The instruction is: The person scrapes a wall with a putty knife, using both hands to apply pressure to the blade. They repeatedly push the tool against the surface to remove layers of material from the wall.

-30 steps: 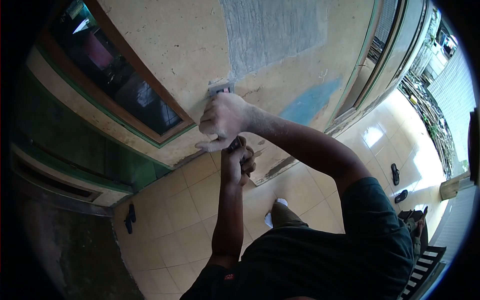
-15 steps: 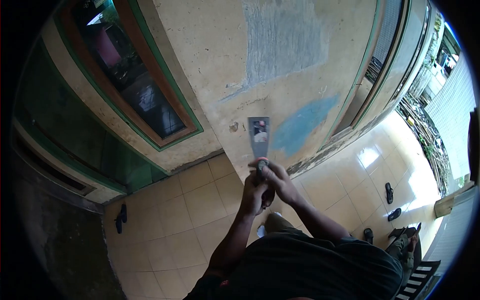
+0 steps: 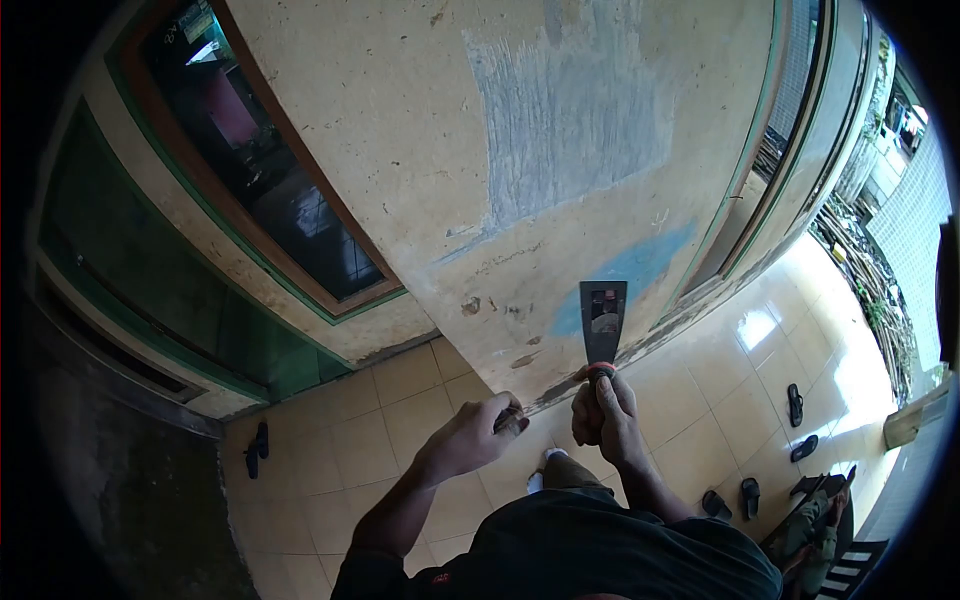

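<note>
Upright in my right hand (image 3: pixel 610 420) is a putty knife (image 3: pixel 604 315), its wide flat blade pointing up in front of the wall (image 3: pixel 410 190). The fingers wrap round its handle, just below a red collar. A label shows on the blade, which overlaps a light blue patch (image 3: pixel 645 255) of paint in this view. My left hand (image 3: pixel 470 435) is apart from the tool, to its left, with the fingers curled in. Something small and brownish shows at its fingertips; I cannot tell what it is.
A grey, streaky patch (image 3: pixel 575 120) covers the upper wall. Windows stand on both sides, the left one (image 3: pixel 290 190) wood-framed. Tiled floor (image 3: pixel 370 440) lies below, with dark sandals (image 3: pixel 796 404) at right and more footwear (image 3: pixel 257 450) at left. A seated person (image 3: pixel 815 530) is at lower right.
My hands, together at the putty knife before, have separated. The right hand has carried the knife right and down, while the left has moved down and left, away from it.
</note>
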A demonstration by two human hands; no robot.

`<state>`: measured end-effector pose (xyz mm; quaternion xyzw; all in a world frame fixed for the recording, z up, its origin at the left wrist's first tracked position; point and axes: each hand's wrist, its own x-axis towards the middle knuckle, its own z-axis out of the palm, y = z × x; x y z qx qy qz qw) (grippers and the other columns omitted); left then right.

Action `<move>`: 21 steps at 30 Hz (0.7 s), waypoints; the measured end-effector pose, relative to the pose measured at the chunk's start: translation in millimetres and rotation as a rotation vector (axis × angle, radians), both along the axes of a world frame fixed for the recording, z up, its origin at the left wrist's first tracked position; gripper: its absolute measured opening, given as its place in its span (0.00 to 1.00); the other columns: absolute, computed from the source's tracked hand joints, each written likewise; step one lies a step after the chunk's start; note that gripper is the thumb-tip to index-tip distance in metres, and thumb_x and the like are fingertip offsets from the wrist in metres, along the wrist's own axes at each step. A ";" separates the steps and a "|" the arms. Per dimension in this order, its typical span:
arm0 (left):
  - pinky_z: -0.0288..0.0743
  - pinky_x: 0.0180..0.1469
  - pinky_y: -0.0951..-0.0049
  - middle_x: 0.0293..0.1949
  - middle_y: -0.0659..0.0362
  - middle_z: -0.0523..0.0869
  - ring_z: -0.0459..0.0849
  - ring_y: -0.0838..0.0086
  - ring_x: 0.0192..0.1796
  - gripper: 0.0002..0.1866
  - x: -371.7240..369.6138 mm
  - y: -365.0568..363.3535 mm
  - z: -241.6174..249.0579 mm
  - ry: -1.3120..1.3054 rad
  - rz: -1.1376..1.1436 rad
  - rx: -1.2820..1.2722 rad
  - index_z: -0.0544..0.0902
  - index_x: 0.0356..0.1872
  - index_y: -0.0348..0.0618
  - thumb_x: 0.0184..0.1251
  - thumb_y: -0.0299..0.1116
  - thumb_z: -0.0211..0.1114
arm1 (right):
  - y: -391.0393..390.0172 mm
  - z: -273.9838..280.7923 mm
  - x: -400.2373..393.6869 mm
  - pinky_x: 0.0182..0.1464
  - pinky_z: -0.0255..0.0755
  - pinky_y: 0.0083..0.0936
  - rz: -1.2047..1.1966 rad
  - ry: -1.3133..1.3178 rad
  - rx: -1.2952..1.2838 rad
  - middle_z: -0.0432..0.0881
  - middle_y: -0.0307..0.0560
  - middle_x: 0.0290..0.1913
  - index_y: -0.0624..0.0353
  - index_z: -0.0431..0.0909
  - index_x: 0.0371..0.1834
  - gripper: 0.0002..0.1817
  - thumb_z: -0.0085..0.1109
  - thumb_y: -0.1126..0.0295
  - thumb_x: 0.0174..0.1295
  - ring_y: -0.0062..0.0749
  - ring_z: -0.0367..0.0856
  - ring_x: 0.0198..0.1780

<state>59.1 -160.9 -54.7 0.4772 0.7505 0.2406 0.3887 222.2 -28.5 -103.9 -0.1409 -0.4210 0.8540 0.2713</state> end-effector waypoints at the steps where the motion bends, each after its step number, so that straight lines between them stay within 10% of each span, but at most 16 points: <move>1: 0.76 0.39 0.71 0.32 0.50 0.82 0.81 0.68 0.33 0.16 -7.4 0.1 8.2 -0.017 0.036 0.142 0.71 0.51 0.37 0.66 0.32 0.60 | 3.6 1.0 -0.9 0.17 0.61 0.17 0.003 0.007 -0.005 0.68 0.43 0.26 0.62 0.63 0.55 0.18 0.44 0.61 0.71 0.20 0.65 0.15; 9: 0.73 0.26 0.75 0.25 0.56 0.75 0.78 0.75 0.27 0.14 0.4 55.2 100.0 0.510 -0.283 0.679 0.74 0.47 0.40 0.64 0.34 0.61 | 19.2 4.9 -33.8 0.21 0.58 0.12 0.074 0.163 0.163 0.69 0.40 0.32 0.55 0.29 0.74 0.42 0.49 0.64 0.67 0.15 0.61 0.19; 12: 0.79 0.32 0.75 0.28 0.59 0.74 0.79 0.71 0.38 0.19 -4.2 84.8 124.1 1.038 -0.627 0.759 0.69 0.52 0.45 0.63 0.36 0.62 | 46.0 -27.3 -58.1 0.20 0.57 0.12 -0.152 0.147 0.826 0.71 0.35 0.22 0.67 0.52 0.69 0.33 0.51 0.59 0.68 0.12 0.64 0.19; 15: 0.79 0.36 0.71 0.28 0.59 0.74 0.78 0.70 0.39 0.21 -24.7 125.7 126.3 1.127 -0.736 0.969 0.67 0.54 0.47 0.62 0.35 0.62 | 50.0 -29.1 -57.4 0.36 0.70 0.30 -0.117 0.109 0.713 0.77 0.41 0.33 0.61 0.75 0.47 0.15 0.48 0.61 0.68 0.32 0.75 0.40; 16: 0.79 0.39 0.67 0.28 0.58 0.75 0.79 0.69 0.39 0.23 -31.6 136.0 130.0 1.122 -0.741 1.009 0.64 0.55 0.45 0.62 0.34 0.62 | 49.6 -7.6 -62.7 0.26 0.65 0.21 0.154 0.198 0.245 0.71 0.39 0.25 0.62 0.71 0.50 0.15 0.45 0.62 0.69 0.25 0.72 0.27; 21: 0.77 0.43 0.68 0.28 0.59 0.77 0.80 0.72 0.37 0.19 -57.9 164.9 121.3 1.115 -0.748 0.996 0.70 0.48 0.38 0.59 0.34 0.64 | 51.8 23.5 -83.5 0.16 0.53 0.14 -0.004 0.240 0.450 0.64 0.36 0.19 0.68 0.67 0.49 0.17 0.44 0.62 0.70 0.17 0.60 0.14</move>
